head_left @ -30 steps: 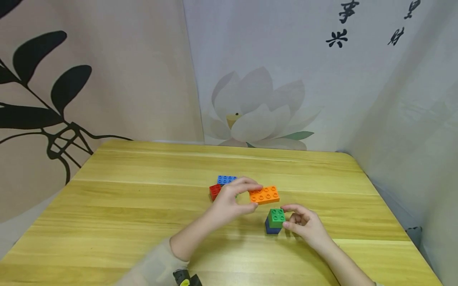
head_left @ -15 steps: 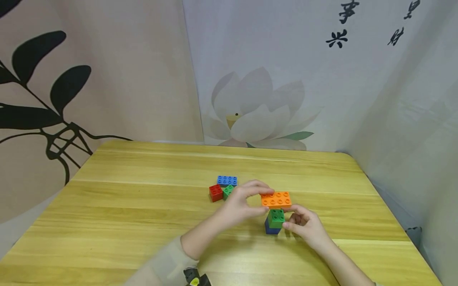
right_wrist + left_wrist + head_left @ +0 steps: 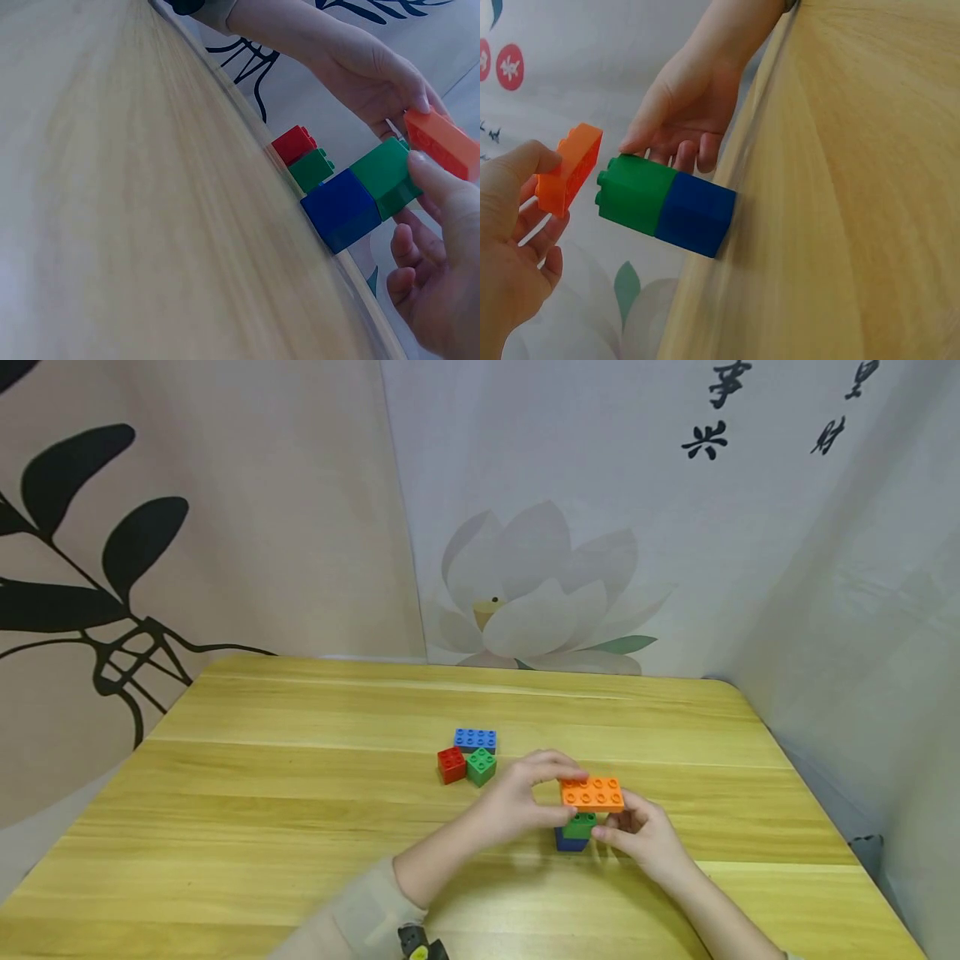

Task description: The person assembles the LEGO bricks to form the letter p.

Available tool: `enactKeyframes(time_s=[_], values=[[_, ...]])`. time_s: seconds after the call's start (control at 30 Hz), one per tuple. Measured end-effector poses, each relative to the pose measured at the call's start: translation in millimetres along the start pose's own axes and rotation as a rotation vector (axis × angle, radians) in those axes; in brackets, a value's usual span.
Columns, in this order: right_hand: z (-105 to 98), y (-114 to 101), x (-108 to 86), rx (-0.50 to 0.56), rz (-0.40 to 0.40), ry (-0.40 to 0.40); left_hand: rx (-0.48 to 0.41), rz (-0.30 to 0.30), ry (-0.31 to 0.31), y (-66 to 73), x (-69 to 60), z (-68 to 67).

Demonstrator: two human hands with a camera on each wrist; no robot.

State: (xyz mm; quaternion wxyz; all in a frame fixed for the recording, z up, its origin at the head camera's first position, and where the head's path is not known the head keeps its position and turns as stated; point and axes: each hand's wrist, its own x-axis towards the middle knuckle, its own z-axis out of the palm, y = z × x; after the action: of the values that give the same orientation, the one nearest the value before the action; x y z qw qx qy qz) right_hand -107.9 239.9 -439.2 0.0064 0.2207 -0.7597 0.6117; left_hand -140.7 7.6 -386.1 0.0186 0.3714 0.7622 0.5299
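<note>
My left hand (image 3: 519, 800) pinches an orange eight-stud toy brick (image 3: 592, 797) between thumb and fingers. The brick hovers just above a small stack. In the left wrist view a gap shows between the orange brick and the studs of the upper green brick (image 3: 635, 193). That green brick sits squarely on a dark blue brick (image 3: 696, 214), which stands on the table. My right hand (image 3: 651, 842) steadies the stack from the right, thumb and index finger gripping the green brick near its top. The right wrist view shows the thumb (image 3: 435, 174) against the green brick.
Farther back on the wooden table (image 3: 300, 793) lie a red brick (image 3: 452, 766), a second green brick (image 3: 481, 767) and a lighter blue eight-stud brick (image 3: 476, 740), close together. A printed curtain (image 3: 322, 527) hangs behind the table's far edge.
My left hand has carried the orange brick right and toward me, from beside the stack to over it, uncovering the loose green brick. My right hand stays at the stack.
</note>
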Motion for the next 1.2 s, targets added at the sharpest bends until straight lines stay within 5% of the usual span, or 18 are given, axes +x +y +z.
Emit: enactKeyframes(time_s=[0.43,1.2], values=[[-0.7,-0.9,-0.1,-0.059,0.088,0.012,0.043,-0.009,-0.011,-7.0,1.4,9.5],[-1.2,-0.5,-0.3,0.0,0.112,0.001,0.064,-0.012,-0.043,-7.9,-0.3,11.3]])
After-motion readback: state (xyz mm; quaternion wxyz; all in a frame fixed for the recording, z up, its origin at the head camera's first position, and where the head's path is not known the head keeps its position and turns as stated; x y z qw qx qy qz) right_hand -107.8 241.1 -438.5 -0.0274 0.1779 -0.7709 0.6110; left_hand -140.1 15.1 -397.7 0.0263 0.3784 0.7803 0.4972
